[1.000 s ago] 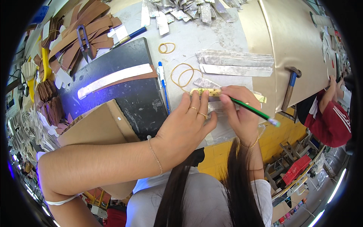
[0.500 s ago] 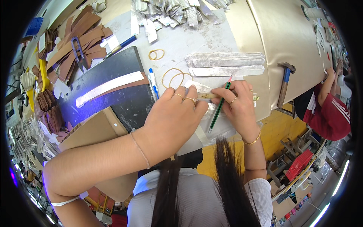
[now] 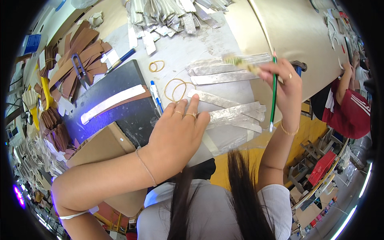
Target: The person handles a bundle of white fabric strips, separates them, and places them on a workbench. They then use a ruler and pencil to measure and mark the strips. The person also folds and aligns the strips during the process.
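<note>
My left hand [image 3: 174, 134] lies flat with its fingers spread, the fingertips resting on the near silvery strips [image 3: 236, 113], which overlap at angles. Raised to the right, my right hand [image 3: 290, 84] is closed. It holds a green pencil [image 3: 274, 98] upright along the fingers and, in the fingertips, a short yellowish strip with dark markings [image 3: 242, 63], blurred by motion. Below that strip lies a neat row of silvery strips [image 3: 224, 78]. Beside my left fingers are a loose rubber band [image 3: 167, 91] and a blue-and-white pen [image 3: 156, 96].
A dark board [image 3: 114, 86] on the left bears a white strip over a brown one. Thread snips [image 3: 80, 70] lie on brown strips. Silvery strips [image 3: 168, 18] are heaped at the back. A hammer [image 3: 299, 66] lies behind my right hand; another person [image 3: 348, 112] is at far right.
My right hand has lifted and moved right, carrying the pencil and the marked strip away from the near silvery strips. My left hand stays on them, shifted slightly left.
</note>
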A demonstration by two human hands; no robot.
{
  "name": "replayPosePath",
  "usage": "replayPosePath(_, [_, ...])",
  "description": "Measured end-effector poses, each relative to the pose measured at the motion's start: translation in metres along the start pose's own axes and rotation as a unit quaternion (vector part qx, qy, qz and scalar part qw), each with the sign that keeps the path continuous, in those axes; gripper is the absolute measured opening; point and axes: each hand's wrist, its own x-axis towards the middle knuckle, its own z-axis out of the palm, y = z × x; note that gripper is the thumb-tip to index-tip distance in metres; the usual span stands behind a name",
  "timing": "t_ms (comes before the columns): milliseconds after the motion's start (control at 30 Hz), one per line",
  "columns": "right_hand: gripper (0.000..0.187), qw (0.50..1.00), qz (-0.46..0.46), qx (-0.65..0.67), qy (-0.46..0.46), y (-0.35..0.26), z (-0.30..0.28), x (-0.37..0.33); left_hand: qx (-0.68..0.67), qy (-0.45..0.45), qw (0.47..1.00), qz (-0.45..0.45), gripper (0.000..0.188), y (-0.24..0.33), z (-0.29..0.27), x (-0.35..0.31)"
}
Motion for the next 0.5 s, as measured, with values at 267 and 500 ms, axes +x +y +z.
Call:
replayPosePath(267, [0.020,0.991,0.125,-0.004,0.037,0.003,0.034,0.021,0.034,-0.048,0.998,0.003,0.037,0.001,-0.003,0.000])
replayPosePath(500, [0.025,0.985,0.015,-0.153,0.072,0.008,0.047,0.016,0.057,-0.065,0.996,0.005,0.037,0.002,-0.002,-0.001])
